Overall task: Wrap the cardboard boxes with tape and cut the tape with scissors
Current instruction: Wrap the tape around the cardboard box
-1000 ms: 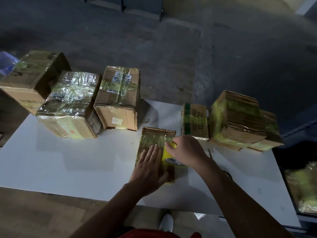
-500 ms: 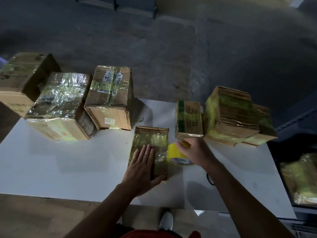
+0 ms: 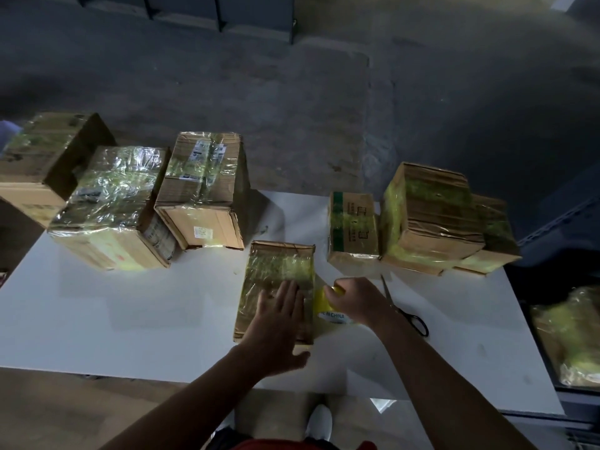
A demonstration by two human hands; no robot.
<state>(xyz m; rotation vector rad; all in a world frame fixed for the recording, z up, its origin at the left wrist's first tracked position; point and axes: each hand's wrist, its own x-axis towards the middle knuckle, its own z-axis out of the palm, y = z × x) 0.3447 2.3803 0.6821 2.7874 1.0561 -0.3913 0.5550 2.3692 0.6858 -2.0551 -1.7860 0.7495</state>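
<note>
Nearest the person, the left hand (image 3: pixel 276 323) lies flat with straight fingers on the flat cardboard box (image 3: pixel 276 264), pressing it to the near middle of the white table (image 3: pixel 130 319), just as it did a second ago. The change is on the right. The right hand (image 3: pixel 357 300), curled round the yellow tape roll (image 3: pixel 326 303), was over the box's right part a second ago and has since carried the roll off the right edge, so that it now sits just beside the box. A strip seems to run from the box top to the roll, though the glare makes that hard to confirm. This pass looks laid, and cutting is likely next. The scissors (image 3: pixel 406 313) lie untouched on the table just right of that wrist, uncovered now. Farther off, a green-striped box (image 3: pixel 354 228) and a taped stack (image 3: pixel 431 216) stand to the right, and three large wrapped boxes (image 3: pixel 110 203) stand to the far left.
</note>
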